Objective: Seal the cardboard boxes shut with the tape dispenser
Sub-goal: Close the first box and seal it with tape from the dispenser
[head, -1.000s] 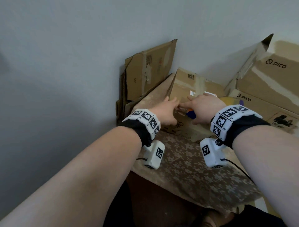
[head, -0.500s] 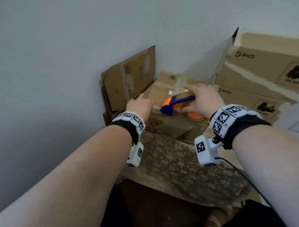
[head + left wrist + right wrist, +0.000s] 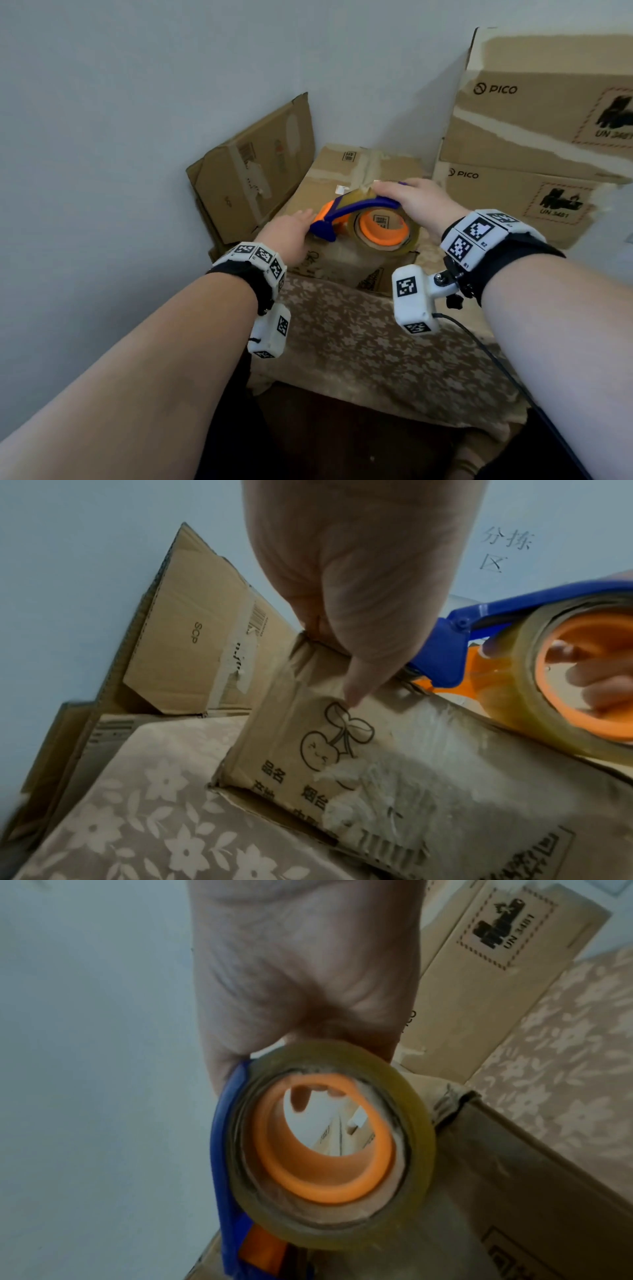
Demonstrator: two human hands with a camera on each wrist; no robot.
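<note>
Now the right hand point(image 3: 419, 205) grips the blue-and-orange tape dispenser point(image 3: 363, 222), fingers curled over its frame and through the roll's orange core, holding it at the near top edge of the small cardboard box point(image 3: 342, 260) on the floral cloth point(image 3: 359, 342). The left hand point(image 3: 287, 236) rests on the box's left corner, thumb down the front face, other fingers hidden. Judged from this, a strip is being laid; next comes pressing and cutting the tape at the edge.
</note>
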